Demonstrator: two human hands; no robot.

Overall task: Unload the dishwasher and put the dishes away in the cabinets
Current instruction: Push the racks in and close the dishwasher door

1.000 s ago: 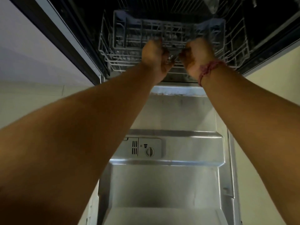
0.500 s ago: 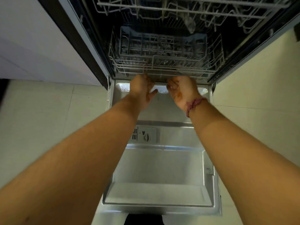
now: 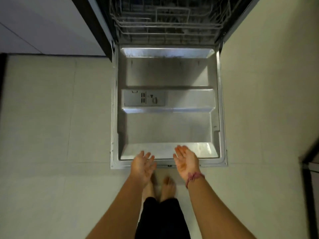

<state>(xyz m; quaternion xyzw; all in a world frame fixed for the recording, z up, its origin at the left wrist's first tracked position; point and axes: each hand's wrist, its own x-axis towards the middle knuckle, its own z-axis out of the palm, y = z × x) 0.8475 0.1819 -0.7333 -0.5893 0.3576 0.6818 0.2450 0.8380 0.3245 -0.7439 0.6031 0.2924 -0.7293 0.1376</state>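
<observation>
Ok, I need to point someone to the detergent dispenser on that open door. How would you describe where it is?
Find the open dishwasher door, lying flat with its steel inner face up, in front of the wire rack. About halfway along it, on the left side, sits the detergent dispenser. It is the only grey plastic panel on the bare metal, with vent slots and a small round knob.

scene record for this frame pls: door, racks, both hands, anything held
door: dishwasher door fully open, lying flat
racks: wire rack pushed inside the tub; contents too dark to tell
left hand: left hand open, palm up, over the door's front edge
right hand: right hand open, palm up, beside the left, red thread on wrist
held: nothing
floor: pale tiles, bare feet below the door
</observation>
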